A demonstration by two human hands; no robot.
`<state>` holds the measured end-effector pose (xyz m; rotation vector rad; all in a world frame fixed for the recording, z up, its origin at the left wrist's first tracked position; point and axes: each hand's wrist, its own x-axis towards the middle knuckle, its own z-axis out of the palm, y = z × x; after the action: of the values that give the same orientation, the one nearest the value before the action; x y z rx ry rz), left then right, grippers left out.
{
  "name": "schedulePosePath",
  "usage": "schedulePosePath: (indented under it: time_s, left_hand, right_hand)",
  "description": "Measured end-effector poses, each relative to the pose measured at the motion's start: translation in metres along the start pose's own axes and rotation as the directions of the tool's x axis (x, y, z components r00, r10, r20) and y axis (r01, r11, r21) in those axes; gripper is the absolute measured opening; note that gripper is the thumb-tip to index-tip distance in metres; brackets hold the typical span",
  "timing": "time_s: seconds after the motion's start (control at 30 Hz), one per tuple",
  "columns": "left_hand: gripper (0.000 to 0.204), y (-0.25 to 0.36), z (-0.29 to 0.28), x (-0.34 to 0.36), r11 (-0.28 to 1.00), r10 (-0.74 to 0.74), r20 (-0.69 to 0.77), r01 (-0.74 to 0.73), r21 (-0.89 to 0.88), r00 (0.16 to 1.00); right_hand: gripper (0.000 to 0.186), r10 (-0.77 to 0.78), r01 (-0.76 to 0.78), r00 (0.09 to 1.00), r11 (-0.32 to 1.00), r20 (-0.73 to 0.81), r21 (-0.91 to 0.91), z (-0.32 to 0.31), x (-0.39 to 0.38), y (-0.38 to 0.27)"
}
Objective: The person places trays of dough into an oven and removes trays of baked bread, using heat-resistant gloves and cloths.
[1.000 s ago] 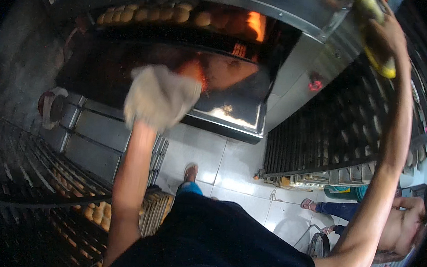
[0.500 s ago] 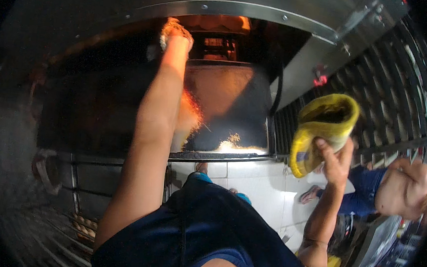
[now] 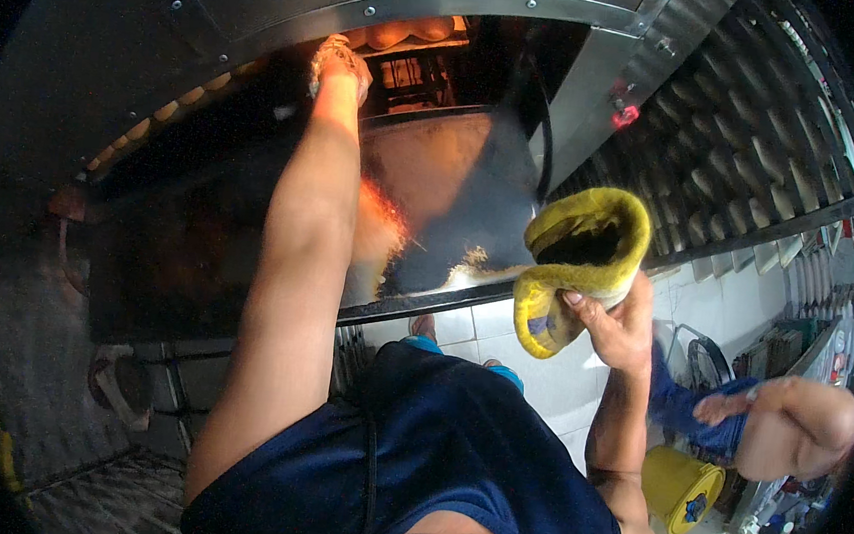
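Stretched forward, my left hand (image 3: 340, 67) is at the mouth of a glowing oven (image 3: 388, 128), beside the edge of a tray (image 3: 457, 34) bearing rounded bread loaves (image 3: 390, 33). Something light and mottled, perhaps a cloth or glove, covers this hand, and its fingers are hidden. My right hand (image 3: 623, 328) grips a thick oven mitt (image 3: 586, 280) with a yellow rim, thumb on the near side. The mitt's dark opening faces up. Below the loaves lies the oven's open door or ledge (image 3: 435, 167), lit orange and scorched near its front edge.
More loaves (image 3: 163, 111) line a slot at the left. Slatted racks (image 3: 729, 130) stand at the right, with a red knob (image 3: 624, 117) on the oven's frame. Another person (image 3: 786, 426) is at the right, near a yellow bucket (image 3: 680, 488). White tiles (image 3: 502, 333) cover the floor.
My right hand has brought the mitt left, closer to the oven's ledge. The view has shifted, and more loaves show inside the oven. My left hand stays at its mouth.
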<state>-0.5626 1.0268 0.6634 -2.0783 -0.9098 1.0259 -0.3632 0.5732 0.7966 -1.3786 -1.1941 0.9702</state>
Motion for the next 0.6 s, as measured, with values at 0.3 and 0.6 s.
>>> schedulePosePath:
  time_s: [0.3, 0.6]
  left_hand:
    - [0.028, 0.007, -0.037, -0.127, 0.85, -0.233, -0.223, 0.087, -0.52, 0.946]
    - [0.022, 0.127, -0.027, -0.285, 0.611, -0.7, -0.362, 0.253, -0.75, 0.616]
  right_hand:
    - [0.026, 0.075, -0.046, 0.993, 0.954, -0.089, 0.295, 0.004, -0.028, 0.022]
    - [0.043, 0.201, -0.187, 0.98, 0.903, 0.004, 0.386, -0.026, -0.085, 0.071]
